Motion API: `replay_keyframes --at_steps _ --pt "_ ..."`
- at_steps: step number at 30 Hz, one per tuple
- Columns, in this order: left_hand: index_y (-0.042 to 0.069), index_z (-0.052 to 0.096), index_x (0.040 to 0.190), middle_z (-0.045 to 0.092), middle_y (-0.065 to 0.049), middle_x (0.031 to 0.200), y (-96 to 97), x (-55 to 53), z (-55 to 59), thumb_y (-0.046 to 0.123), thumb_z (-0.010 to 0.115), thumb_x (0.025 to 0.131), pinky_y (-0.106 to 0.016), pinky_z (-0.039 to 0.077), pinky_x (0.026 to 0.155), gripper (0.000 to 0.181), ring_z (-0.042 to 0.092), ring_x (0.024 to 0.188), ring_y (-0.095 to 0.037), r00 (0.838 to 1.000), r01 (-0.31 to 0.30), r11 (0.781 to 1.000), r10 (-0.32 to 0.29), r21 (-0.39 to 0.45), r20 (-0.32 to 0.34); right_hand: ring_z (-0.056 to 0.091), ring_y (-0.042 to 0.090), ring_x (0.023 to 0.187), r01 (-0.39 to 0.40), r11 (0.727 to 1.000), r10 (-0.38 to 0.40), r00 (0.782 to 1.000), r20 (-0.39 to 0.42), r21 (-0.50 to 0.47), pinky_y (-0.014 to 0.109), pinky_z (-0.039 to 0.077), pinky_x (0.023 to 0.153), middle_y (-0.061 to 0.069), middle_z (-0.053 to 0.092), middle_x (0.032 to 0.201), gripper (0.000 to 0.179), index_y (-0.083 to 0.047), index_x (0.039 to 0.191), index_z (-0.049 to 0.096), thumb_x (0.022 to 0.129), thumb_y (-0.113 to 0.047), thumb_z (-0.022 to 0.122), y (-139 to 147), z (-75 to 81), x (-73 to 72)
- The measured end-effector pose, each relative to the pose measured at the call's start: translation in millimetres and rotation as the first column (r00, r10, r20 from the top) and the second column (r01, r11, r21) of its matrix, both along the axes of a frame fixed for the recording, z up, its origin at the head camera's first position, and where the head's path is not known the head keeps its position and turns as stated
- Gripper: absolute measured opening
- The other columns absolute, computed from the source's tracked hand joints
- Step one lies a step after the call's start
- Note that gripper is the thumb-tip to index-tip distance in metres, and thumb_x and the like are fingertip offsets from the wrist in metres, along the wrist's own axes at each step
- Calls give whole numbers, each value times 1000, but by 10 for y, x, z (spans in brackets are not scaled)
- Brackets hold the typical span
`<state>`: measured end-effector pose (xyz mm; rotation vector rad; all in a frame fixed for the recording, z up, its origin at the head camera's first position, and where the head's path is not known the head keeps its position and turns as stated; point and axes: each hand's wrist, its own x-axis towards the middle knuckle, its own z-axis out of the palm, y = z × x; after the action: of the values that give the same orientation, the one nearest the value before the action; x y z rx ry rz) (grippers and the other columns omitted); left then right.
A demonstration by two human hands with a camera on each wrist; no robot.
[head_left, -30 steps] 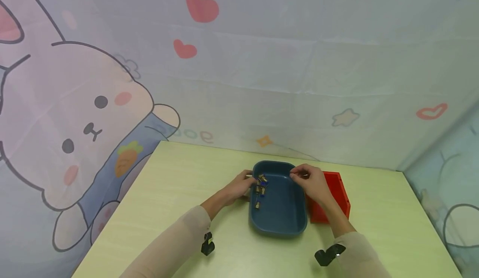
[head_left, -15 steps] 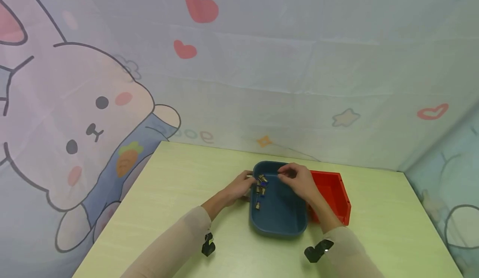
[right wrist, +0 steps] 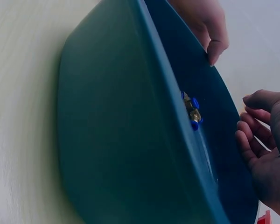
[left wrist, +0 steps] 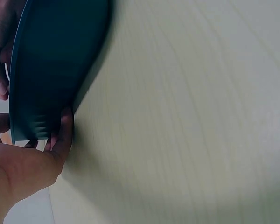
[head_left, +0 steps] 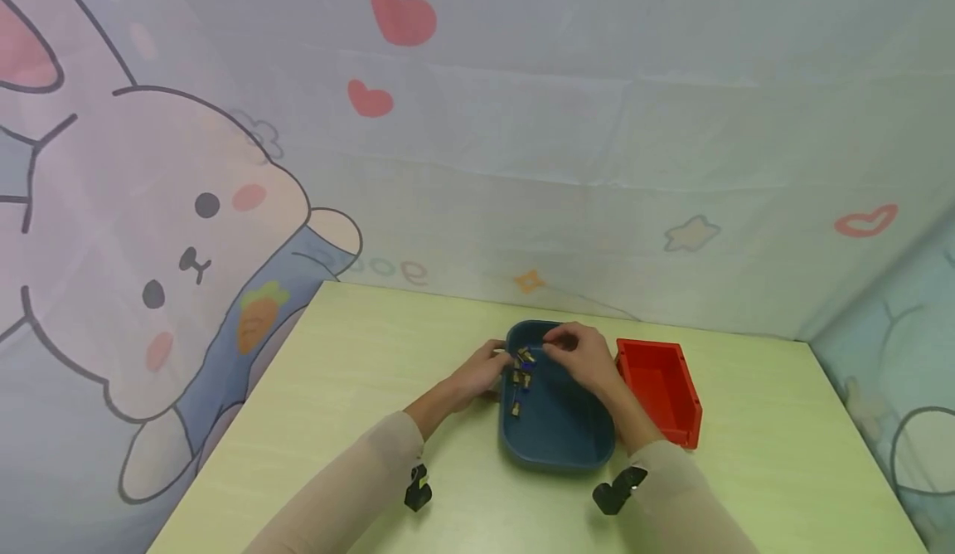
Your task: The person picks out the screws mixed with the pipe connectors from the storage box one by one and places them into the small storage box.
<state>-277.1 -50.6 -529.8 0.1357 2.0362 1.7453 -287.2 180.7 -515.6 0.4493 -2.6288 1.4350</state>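
Note:
A dark blue plastic bin (head_left: 559, 459) stands on the table. Several small brass push-in fittings with blue collars (head_left: 526, 381) lie along its left side. My left hand (head_left: 480, 374) grips the bin's left wall, thumb over the rim and fingers outside, as the left wrist view shows too. My right hand (head_left: 585, 359) is over the bin's far right part, to the right of the fittings. In the right wrist view its fingers (right wrist: 249, 128) are loosely bent, the thumb close to the index fingertip, and no fitting shows between them.
A red plastic bin (head_left: 656, 388) stands against the right of the blue one; no fittings show inside it. The pale wood-grain table (head_left: 395, 322) ends at a printed cloth backdrop (head_left: 485, 164). Dark wrist cameras (head_left: 418, 492) hang below both sleeves.
My right hand has moved left from the blue bin's right rim to over its inside, uncovering more of the red bin. My left hand and the fittings have stayed put.

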Motion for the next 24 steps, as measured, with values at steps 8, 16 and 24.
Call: replay_keyframes --at_steps 8,16,24 --pt "6 36 160 46 -21 157 4 -7 -6 26 47 108 -46 61 90 57 49 141 -40 1000 9 1000 -9 -3 -2 67 21 87 15 1000 -15 1000 2 7 34 57 82 8 75 98 12 -5 106 79 95 -12 80 -94 -34 -53" --pt "5 37 159 47 -22 155 71 -12 -17 24 46 108 -47 61 91 56 49 141 -41 1000 16 1000 -16 4 -7 70 23 90 44 999 -45 999 30 14 42 59 86 7 75 98 12 -6 105 78 95 -11 80 -94 -114 -12" --pt "5 37 159 48 -22 155 109 -5 -6 25 47 108 -47 62 89 56 51 139 -40 1000 22 1000 -22 14 -5 67 20 86 74 996 -75 997 23 56 38 57 82 5 74 92 12 -6 103 78 92 -11 81 -70 -191 14"
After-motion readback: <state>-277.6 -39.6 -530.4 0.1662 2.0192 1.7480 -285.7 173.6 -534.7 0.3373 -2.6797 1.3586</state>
